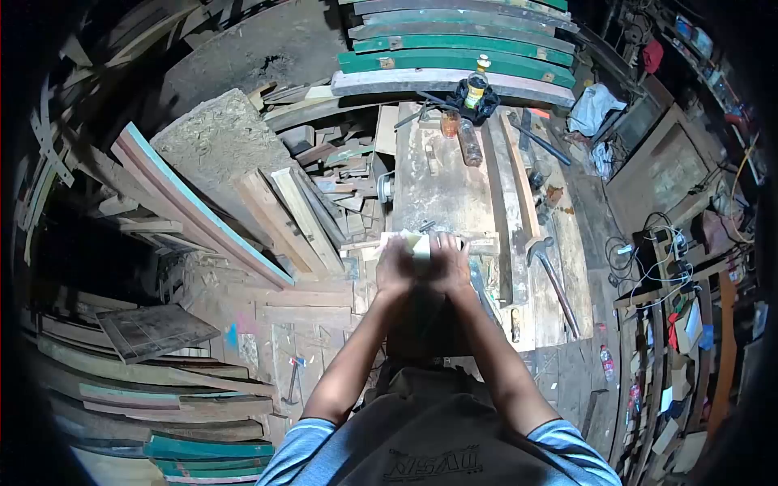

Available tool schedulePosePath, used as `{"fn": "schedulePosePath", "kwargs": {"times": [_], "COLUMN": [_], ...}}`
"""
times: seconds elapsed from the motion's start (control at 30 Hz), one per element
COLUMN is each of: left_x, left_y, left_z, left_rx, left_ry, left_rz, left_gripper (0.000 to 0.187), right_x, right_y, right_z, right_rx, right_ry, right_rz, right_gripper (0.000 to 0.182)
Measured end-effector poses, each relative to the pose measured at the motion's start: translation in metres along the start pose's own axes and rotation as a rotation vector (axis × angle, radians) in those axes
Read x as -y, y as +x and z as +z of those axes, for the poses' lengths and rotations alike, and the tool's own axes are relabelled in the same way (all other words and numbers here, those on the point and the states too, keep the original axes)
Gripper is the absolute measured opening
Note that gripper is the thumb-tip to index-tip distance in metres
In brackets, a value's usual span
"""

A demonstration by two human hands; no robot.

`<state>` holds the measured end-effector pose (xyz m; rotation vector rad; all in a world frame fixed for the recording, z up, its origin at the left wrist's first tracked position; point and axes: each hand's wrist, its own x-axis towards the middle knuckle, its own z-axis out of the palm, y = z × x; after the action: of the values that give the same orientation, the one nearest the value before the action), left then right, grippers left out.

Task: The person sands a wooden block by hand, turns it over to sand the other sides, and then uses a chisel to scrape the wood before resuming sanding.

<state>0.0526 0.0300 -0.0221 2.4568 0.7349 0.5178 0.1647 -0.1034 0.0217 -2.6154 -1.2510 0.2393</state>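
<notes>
Cluttering the workbench (438, 190): hammer (551, 275), bottles (470, 142), planks (284, 219) beside.

Left hand (395, 267) and right hand (448, 263) grip a pale block (420, 244) over the workbench (438, 186).

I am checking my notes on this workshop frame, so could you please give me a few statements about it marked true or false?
1. Both hands, left hand and right hand, grip a pale block. True.
2. A hammer lies on the workbench to the right of the hands. True.
3. The hammer is in the right hand. False: it lies apart, untouched.
4. The far end of the workbench is bare. False: a yellow-labelled bottle stands there.
</notes>
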Motion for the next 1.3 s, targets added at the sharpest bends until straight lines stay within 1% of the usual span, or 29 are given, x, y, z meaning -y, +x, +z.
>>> {"fn": "schedulePosePath", "kwargs": {"times": [0.03,0.07,0.13,0.2,0.23,0.3,0.33,0.37,0.4,0.43,0.47,0.53,0.6,0.63,0.7,0.73,0.8,0.83,0.9,0.97,1.0,1.03,1.07,1.17,1.23,1.27,1.3], "left_x": [-0.004,-0.008,-0.020,-0.022,-0.018,-0.002,-0.001,-0.001,-0.016,-0.027,-0.027,-0.026,0.002,0.001,0.003,0.003,0.000,-0.005,-0.005,0.020,0.006,-0.009,0.000,-0.009,-0.001,0.004,0.011], "left_y": [-0.017,-0.035,-0.046,-0.055,-0.055,-0.031,-0.008,0.004,0.018,0.023,0.014,-0.010,-0.047,-0.054,-0.044,-0.031,-0.006,0.005,0.002,-0.020,-0.037,-0.053,-0.060,-0.049,-0.027,-0.012,0.003], "left_z": [-0.006,-0.014,-0.032,-0.046,-0.044,-0.033,-0.036,-0.041,-0.060,-0.074,-0.074,-0.068,-0.042,-0.044,-0.042,-0.040,-0.040,-0.041,-0.034,0.003,-0.014,-0.032,-0.026,-0.043,-0.028,-0.019,-0.009], "left_rx": [0.007,0.009,0.097,0.271,0.246,0.174,0.157,0.210,0.264,0.428,0.354,0.195,0.120,0.120,0.140,0.139,0.178,0.187,0.167,0.100,0.088,0.072,0.105,0.112,0.033,0.076,0.120], "left_ry": [0.005,0.011,-0.013,-0.075,-0.028,0.068,0.037,0.126,0.214,0.301,0.155,-0.130,-0.028,0.019,0.053,0.063,0.039,0.071,0.091,0.062,0.100,0.139,0.064,0.066,0.038,0.071,0.106], "left_rz": [0.114,0.232,0.297,0.183,0.171,0.147,0.126,0.130,0.139,0.048,0.042,0.038,0.186,0.256,0.293,0.288,0.159,0.163,0.164,0.166,0.240,0.314,0.305,0.314,0.198,0.148,0.100], "left_gripper": [0.048,0.045,0.045,0.049,0.050,0.052,0.062,0.055,0.048,0.047,0.045,0.042,0.048,0.049,0.051,0.051,0.054,0.055,0.059,0.064,0.065,0.067,0.068,0.063,0.055,0.054,0.054], "right_x": [0.000,-0.005,-0.006,-0.001,-0.002,-0.003,-0.002,-0.002,-0.002,0.002,0.000,0.000,-0.005,-0.006,-0.008,-0.005,0.000,0.002,0.002,0.005,0.006,0.005,0.004,0.001,0.004,0.003,0.004], "right_y": [0.000,0.006,0.013,0.003,0.002,0.007,0.003,0.003,0.001,-0.001,0.000,0.003,0.007,0.011,0.010,0.006,0.000,0.000,-0.002,-0.006,-0.002,-0.001,0.001,0.001,0.002,0.001,0.000], "right_z": [0.001,0.023,0.027,0.005,0.009,0.011,0.008,0.004,0.004,0.001,-0.006,-0.002,0.007,0.014,0.026,0.020,0.001,-0.005,0.003,-0.005,-0.007,-0.004,-0.003,0.012,0.003,-0.003,-0.001], "right_rx": [0.004,-0.071,-0.046,0.032,0.038,0.035,0.028,0.020,0.016,0.019,0.107,0.113,0.094,0.057,-0.004,-0.014,0.019,0.033,0.024,0.008,0.027,0.028,0.027,0.008,-0.006,0.017,-0.011], "right_ry": [-0.005,0.050,0.000,-0.036,-0.027,-0.019,-0.009,-0.018,-0.022,-0.019,0.051,0.067,0.058,0.044,0.004,0.001,-0.022,-0.030,-0.031,-0.016,-0.027,-0.008,0.010,0.032,0.004,0.079,0.070], "right_rz": [0.003,0.007,-0.018,-0.018,-0.005,0.006,-0.001,0.000,0.004,0.005,0.009,0.026,0.020,0.020,0.011,0.005,0.004,0.009,0.017,0.024,0.039,0.027,0.019,0.032,0.016,0.002,0.003], "right_gripper": [0.125,0.120,0.120,0.124,0.126,0.132,0.140,0.142,0.144,0.146,0.149,0.149,0.147,0.143,0.137,0.138,0.138,0.139,0.139,0.139,0.135,0.133,0.132,0.130,0.130,0.132,0.131]}}
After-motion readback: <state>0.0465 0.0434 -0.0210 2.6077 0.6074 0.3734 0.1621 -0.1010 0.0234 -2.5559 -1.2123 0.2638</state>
